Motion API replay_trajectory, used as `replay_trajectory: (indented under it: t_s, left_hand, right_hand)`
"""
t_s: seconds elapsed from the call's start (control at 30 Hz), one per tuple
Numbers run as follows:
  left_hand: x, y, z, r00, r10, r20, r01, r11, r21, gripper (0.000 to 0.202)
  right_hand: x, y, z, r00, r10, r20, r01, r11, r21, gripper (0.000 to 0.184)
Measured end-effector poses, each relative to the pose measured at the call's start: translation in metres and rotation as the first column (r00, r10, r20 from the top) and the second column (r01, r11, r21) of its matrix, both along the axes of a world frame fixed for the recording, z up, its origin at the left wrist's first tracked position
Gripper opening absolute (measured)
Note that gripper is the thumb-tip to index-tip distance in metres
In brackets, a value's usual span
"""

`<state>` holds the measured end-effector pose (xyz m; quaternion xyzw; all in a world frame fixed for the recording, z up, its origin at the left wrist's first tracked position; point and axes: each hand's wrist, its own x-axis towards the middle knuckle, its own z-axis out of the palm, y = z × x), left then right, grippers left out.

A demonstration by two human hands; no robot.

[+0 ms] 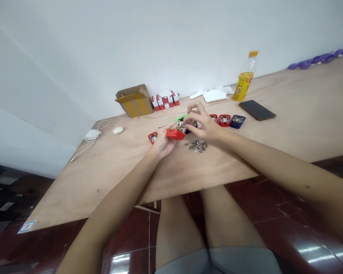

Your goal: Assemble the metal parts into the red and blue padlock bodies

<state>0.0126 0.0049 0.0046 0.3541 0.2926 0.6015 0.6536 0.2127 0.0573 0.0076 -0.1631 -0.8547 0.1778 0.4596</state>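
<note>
My left hand (163,145) is closed around a red plastic case (175,134) with metal fittings on its upper side, held above the table. Thumb and fingertips of my right hand (201,123) are pinched together at those fittings; whatever is between them is too small to make out. Just below lies a pile of small metal parts (198,145). Behind my hands is a screwdriver with a green handle (180,118), partly covered. Another red case (153,137) lies left of my left hand. To the right sit a red case (224,120) and a blue case (238,121), each with metal fittings.
Along the wall stand an open cardboard box (135,102), small red-and-white boxes (165,102), white papers (215,94) and a bottle of yellow drink (243,84). A phone (257,110) lies at right. A white cable (92,135) and a round white object (118,130) are at left.
</note>
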Motion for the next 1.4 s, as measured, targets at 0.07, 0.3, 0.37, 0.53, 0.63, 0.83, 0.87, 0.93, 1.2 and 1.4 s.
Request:
replay_trajectory:
  t_s: [0.07,0.3,0.37,0.53,0.63,0.83,0.87,0.93,1.2,1.4]
  left_hand:
    - [0.0,0.002,-0.001,1.0,0.009,0.003,-0.009,1.0,-0.011,0.035]
    - [-0.002,0.005,-0.006,0.999,0.017,-0.028,-0.016,1.0,0.02,0.041]
    - [-0.002,0.004,-0.007,0.999,0.019,-0.034,-0.017,0.999,0.042,0.04]
    - [0.001,0.002,-0.006,0.994,0.06,-0.093,-0.057,0.997,0.043,0.031]
    - [0.002,0.002,-0.006,0.988,0.109,-0.108,-0.101,0.992,0.078,0.034]
    - [0.003,0.004,-0.009,0.967,0.218,-0.133,-0.195,0.967,0.164,0.031]
    - [0.003,0.004,-0.01,0.96,0.24,-0.146,-0.211,0.959,0.188,0.031]
    - [0.002,0.004,-0.011,0.94,0.287,-0.185,-0.24,0.94,0.241,0.03]
    - [0.005,-0.004,-0.008,0.857,0.411,-0.312,-0.27,0.873,0.407,0.022]
    - [0.007,-0.009,-0.01,0.82,0.454,-0.35,-0.263,0.841,0.474,0.02]
  right_hand:
    - [0.0,0.0,0.001,1.0,0.005,-0.005,-0.005,1.0,0.005,0.022]
    - [-0.001,0.0,0.005,0.999,0.033,-0.004,-0.033,0.995,0.092,0.02]
    - [-0.001,0.002,0.004,1.0,0.027,0.0,-0.027,0.994,0.106,0.02]
    - [0.001,0.007,0.002,1.0,-0.014,0.005,0.013,0.985,0.169,0.01]
    - [0.001,0.006,0.003,1.0,-0.019,0.007,0.017,0.984,0.175,0.01]
    - [-0.001,0.005,0.001,0.999,-0.037,-0.036,0.04,0.993,0.115,0.017]
    - [-0.002,0.005,0.001,0.998,-0.041,-0.046,0.045,0.994,0.097,0.017]
    - [-0.002,0.007,0.0,0.997,-0.036,-0.062,0.039,0.998,0.053,0.017]
    - [-0.01,0.002,-0.005,0.985,-0.046,-0.164,-0.007,0.95,-0.313,0.02]
    - [-0.014,-0.002,-0.006,0.965,-0.036,-0.261,-0.105,0.856,-0.506,0.03]
